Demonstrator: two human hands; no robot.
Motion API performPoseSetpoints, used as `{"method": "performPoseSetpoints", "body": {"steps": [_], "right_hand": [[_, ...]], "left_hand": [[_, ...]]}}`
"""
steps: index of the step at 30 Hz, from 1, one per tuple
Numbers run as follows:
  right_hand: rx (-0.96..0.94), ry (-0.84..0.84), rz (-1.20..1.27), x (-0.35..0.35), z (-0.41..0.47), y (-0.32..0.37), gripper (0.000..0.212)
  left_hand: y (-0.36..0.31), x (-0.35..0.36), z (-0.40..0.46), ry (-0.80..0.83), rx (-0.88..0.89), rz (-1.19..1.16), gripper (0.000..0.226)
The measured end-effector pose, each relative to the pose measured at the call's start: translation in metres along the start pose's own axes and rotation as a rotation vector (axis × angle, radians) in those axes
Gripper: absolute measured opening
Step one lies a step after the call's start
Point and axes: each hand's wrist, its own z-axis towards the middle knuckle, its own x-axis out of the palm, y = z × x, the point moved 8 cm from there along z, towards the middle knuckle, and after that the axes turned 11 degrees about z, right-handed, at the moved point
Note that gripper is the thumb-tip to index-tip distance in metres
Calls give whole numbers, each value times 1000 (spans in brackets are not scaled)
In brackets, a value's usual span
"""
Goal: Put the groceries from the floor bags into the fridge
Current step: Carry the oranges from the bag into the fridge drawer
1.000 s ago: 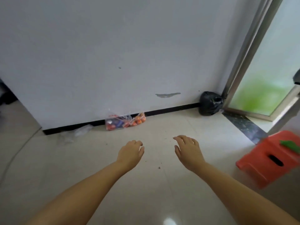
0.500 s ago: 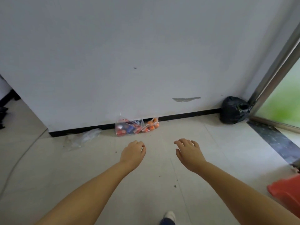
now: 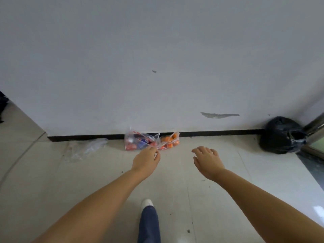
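Nearest the camera, one trouser leg (image 3: 149,223) and a shoe (image 3: 147,202) stand on the tiled floor (image 3: 245,172), between the two forearms.

Farther out, both hands reach forward over the floor. The left hand (image 3: 146,161) has loosely curled fingers and holds nothing; its fingertips lie at the near edge of the clear bags in this view, but contact cannot be confirmed. The right hand (image 3: 207,159) is spread, with relaxed fingers, and is also empty. It hovers over bare floor to the right of the bags.

Beyond the hands, two clear plastic bags stand side by side against the foot of the wall (image 3: 157,50). The left bag (image 3: 138,142) holds red and blue packaged items. The right bag (image 3: 169,141) holds orange fruit. The pair runs left to right along the black skirting (image 3: 219,133), straight ahead and slightly left of centre. The left hand is the nearer one, directly in front of the gap between the two bags. The right hand must move left and farther out to reach the orange bag.

A crumpled clear wrapper (image 3: 87,148) lies to the far left. A black bin bag (image 3: 282,135) sits at the far right. The fridge is not in view.
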Motion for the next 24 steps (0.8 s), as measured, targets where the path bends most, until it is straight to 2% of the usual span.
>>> {"method": "performPoseSetpoints", "body": {"steps": [7, 9, 13, 19, 24], "right_hand": [[70, 28, 48, -17, 151, -27, 41], [95, 21, 68, -27, 190, -38, 41], [95, 48, 84, -32, 253, -60, 40], [42, 165, 61, 27, 354, -110, 40], [65, 268, 133, 160, 418, -159, 41]], "left_hand": [[18, -12, 165, -5, 52, 49, 25], [20, -16, 211, 25, 44, 120, 25], [22, 4, 286, 113, 18, 79, 23], [37, 100, 359, 208, -80, -36, 21], [70, 251, 382, 349, -133, -83, 23]]}}
